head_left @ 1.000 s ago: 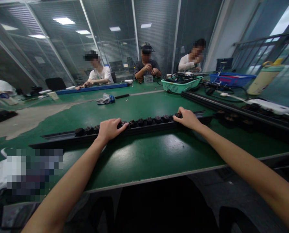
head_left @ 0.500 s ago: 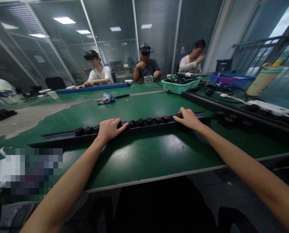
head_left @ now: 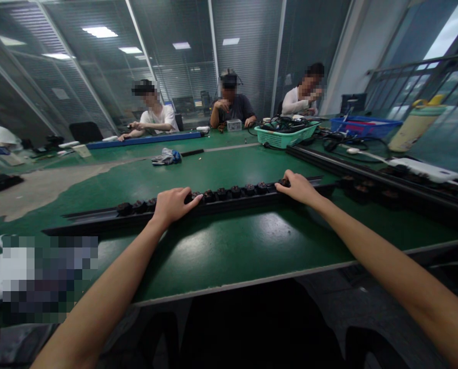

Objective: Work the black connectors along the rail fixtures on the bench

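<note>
A long black rail (head_left: 229, 201) lies across the green table in front of me, carrying a row of several round black sockets (head_left: 222, 193). My left hand (head_left: 173, 206) rests over the rail's middle, its fingers curled onto the sockets. Farther right, my right hand (head_left: 296, 187) lies on the rail's right end, fingers hooked over the last socket. The sockets beneath both palms are hidden.
A second black rail (head_left: 382, 192) with sockets runs along the right of the green table (head_left: 244, 241). Beyond stand a green basket of cables (head_left: 286, 137), a blue crate (head_left: 363, 126) and a bottle (head_left: 415, 128). Several co-workers sit across the table. A pixelated patch (head_left: 46, 279) covers the lower left.
My hands stay in place on the rail. The whole view drifts slightly, and the co-workers' hands shift at the far side of the table.
</note>
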Demonstrator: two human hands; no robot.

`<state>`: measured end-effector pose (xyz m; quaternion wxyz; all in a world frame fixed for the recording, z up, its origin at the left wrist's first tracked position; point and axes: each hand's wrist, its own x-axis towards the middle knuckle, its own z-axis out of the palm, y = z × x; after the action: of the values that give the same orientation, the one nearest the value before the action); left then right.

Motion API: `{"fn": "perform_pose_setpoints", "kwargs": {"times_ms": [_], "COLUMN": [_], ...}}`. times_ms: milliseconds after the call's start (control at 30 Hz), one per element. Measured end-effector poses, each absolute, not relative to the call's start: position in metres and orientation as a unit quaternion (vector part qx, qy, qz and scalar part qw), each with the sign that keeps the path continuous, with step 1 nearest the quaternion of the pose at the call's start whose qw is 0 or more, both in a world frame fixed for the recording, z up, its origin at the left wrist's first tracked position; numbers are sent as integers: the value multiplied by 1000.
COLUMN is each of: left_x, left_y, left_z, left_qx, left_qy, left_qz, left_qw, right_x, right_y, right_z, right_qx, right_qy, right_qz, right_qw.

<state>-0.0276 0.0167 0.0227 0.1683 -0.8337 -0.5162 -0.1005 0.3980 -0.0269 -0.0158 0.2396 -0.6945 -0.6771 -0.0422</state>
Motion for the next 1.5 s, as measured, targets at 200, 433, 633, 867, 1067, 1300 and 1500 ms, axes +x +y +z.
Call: {"fn": "perform_pose_setpoints", "kwargs": {"times_ms": [200, 433, 633, 867, 1067, 1300, 1500], "left_x": [-28, -28, -28, -28, -28, -28, -29], "left_y": [17, 16, 17, 17, 18, 18, 19], "left_z": [23, 22, 22, 21, 21, 21, 20], "left_qx": [-832, -832, -834, -834, -833, -833, -832], "left_qy": [-518, -516, -514, -514, -514, -513, -516], "left_qz": [-98, -97, -96, -102, -103, -100, -98], "left_qw": [172, 179, 177, 175, 177, 182, 181], "right_x": [402, 396, 398, 401, 402, 404, 407], "right_y": [-26, -28, -28, -27, -29, -27, -24], "right_z": [-20, -23, -22, -22, -18, -18, -22], "right_qx": [-681, -691, -697, -695, -699, -689, -681], "right_qy": [-689, -667, -651, -650, -655, -648, -649], "right_qz": [-54, -40, -16, -6, -28, 1, -3], "right_qw": [241, 277, 302, 309, 285, 326, 340]}}
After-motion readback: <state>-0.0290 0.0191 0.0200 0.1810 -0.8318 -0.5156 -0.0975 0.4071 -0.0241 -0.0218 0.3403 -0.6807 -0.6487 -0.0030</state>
